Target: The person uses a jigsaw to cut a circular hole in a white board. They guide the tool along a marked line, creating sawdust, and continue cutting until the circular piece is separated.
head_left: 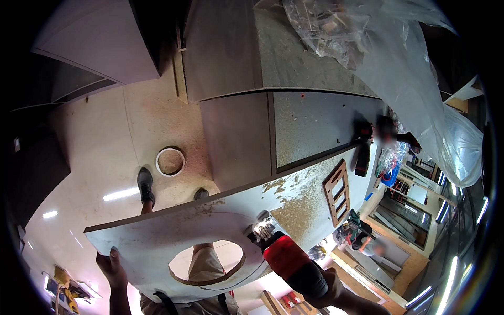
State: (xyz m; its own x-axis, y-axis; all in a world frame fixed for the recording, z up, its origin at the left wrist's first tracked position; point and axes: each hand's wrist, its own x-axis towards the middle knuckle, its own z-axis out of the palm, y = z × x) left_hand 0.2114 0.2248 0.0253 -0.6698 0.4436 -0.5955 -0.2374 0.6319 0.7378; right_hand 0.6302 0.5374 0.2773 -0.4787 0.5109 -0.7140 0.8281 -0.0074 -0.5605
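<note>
My left hand (112, 267) grips the left end of a white board (142, 239), thumb on top and its fingers hidden below. My right hand (332, 290) is wrapped round a red and black jigsaw (287, 257). The jigsaw's metal foot, lit by a lamp, rests on the board beside a large oval-looking cut-out (178, 265), through which my leg shows. A curved line runs on the board around the opening. Sawdust (294, 215) lies thick past the jigsaw. Farther along the board is a flat wooden frame (336, 192) with three slots.
Grey cabinets (236, 139) stand beyond the board, dusted with sawdust. Black and red power tools (363, 142) sit by the far end, near plastic sheeting (404, 79). A pale ring (170, 161) lies on the floor near my shoe (145, 181). Another person (367, 245) is at the right.
</note>
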